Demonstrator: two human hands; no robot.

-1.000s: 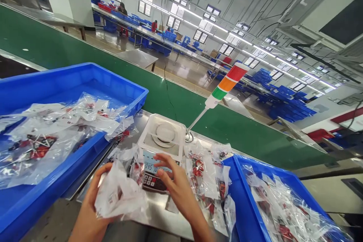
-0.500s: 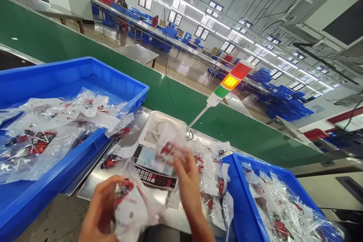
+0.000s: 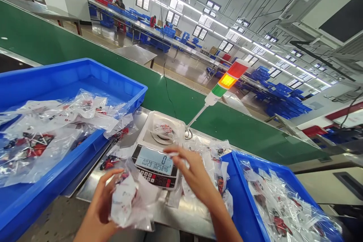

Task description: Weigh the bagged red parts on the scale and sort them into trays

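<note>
My left hand (image 3: 100,206) is closed on a bunch of clear plastic packets (image 3: 129,200) with red and black parts, low at the middle. A white counting scale (image 3: 159,149) stands just beyond, its display lit. One small packet (image 3: 163,129) lies on the scale's round pan. My right hand (image 3: 195,176) hovers by the scale's right front corner, fingers spread and holding nothing, just above loose packets (image 3: 217,174) on the metal table (image 3: 181,215).
A large blue bin (image 3: 85,79) of packets stands at the left, another blue bin (image 3: 241,204) of packets at the right. A signal light tower (image 3: 224,83) rises behind the scale, amber lit. A green conveyor belt (image 3: 176,102) runs behind. Distant workers sit at far benches.
My right hand carried a packet to the scale's pan, left it there and drew back. The light tower's amber lamp came on. My left hand kept its bunch, lowering slightly.
</note>
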